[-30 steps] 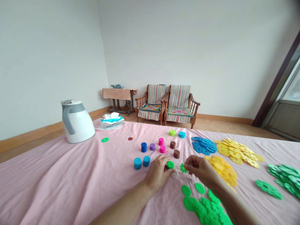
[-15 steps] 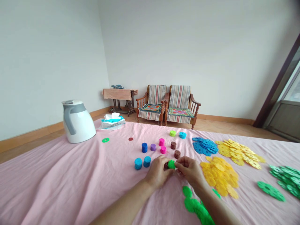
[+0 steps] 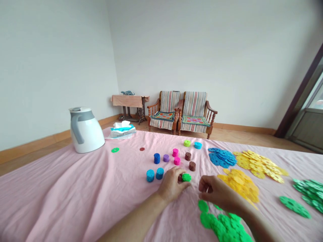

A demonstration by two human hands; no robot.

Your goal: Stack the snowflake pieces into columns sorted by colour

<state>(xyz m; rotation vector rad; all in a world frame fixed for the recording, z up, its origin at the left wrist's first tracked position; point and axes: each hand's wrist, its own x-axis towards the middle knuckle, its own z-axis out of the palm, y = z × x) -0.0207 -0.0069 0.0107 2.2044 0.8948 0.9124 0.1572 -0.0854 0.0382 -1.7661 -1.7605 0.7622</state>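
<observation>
My left hand (image 3: pixel 174 183) rests on the cloth with its thumb and fingers closed round a short stack of bright green notched discs (image 3: pixel 186 177). To the right of that stack, apart from it, is my right hand (image 3: pixel 214 191). Its fingers are curled inward, and whatever they may hold is hidden. Below it spreads a loose pile of bright green discs (image 3: pixel 224 225), partly covered by the right forearm. Beyond the left hand stand two light blue stacks (image 3: pixel 150 175), a dark blue stack (image 3: pixel 156 158), a purple stack (image 3: pixel 166 158), two pink stacks (image 3: pixel 177 161) and two brown stacks (image 3: pixel 192 166).
Loose piles of blue discs (image 3: pixel 222 158), yellow discs (image 3: pixel 259 164), orange-yellow discs (image 3: pixel 239 183) and darker green discs (image 3: pixel 309 193) lie rightward. A white jug (image 3: pixel 88 134) and a tissue pack (image 3: pixel 123 130) stand at the left on the pink cloth (image 3: pixel 75 195). Two chairs (image 3: pixel 194 111) are behind.
My right hand has moved off the green stack, right and slightly down, toward the loose green pile. My left hand stays at the stack. The view has shifted slightly.
</observation>
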